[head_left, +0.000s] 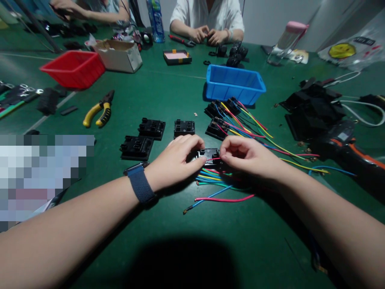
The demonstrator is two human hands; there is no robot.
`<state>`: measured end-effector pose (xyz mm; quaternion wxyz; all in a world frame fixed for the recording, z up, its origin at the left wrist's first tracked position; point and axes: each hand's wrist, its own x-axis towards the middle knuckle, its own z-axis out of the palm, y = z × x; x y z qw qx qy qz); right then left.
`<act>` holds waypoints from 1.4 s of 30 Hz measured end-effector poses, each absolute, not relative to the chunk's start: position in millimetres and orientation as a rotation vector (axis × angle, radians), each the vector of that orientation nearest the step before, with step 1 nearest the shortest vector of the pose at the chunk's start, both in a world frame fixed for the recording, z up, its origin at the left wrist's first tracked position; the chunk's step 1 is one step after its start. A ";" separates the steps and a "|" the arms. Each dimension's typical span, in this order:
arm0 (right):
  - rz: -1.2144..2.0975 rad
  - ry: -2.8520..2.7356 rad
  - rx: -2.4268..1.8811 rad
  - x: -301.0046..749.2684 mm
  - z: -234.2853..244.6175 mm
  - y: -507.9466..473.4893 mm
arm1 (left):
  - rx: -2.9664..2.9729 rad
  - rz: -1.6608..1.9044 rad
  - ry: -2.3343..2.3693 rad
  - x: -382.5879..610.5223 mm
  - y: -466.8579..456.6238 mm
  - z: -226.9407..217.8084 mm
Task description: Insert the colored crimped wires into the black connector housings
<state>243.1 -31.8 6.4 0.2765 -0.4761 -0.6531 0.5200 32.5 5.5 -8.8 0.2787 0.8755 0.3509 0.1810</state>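
Note:
My left hand (186,154) grips the left side of a small black plastic housing (209,152), thumb at its near edge. Over the housing's right side my right hand (240,151) pinches a short red wire (214,159), which lies across the housing. In front of both hands is a bundle of coloured wires (210,175). Nearer to me a pink-red wire (231,199) crosses a blue wire (195,205) with a metal terminal. Just beyond my left hand sits another black housing (184,127), with two more (151,128) to its left.
Wired housings (217,127) lie beyond my right hand, before a blue bin (234,85). Yellow-black pliers (100,110), a red bin (75,69) and a cardboard box (120,56) are at left. A black-orange tool (343,140) lies right. Another person's hands (207,35) work opposite.

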 end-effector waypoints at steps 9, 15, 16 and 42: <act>1.423 -1.739 -1.324 241.0 -1.6 -33.1 | 2.324 0.463 0.950 32.6 5.5 -10.1; 1.521 -1.676 -1.324 242.0 -0.4 -31.1 | 2.321 0.465 0.953 33.0 5.6 -10.1; 1.544 -1.660 -1.309 243.0 -0.3 -30.8 | 2.319 0.465 0.954 32.9 5.6 -9.9; 1.638 -1.684 -1.239 245.5 -7.5 -29.3 | 2.310 0.473 0.958 32.2 7.2 -11.6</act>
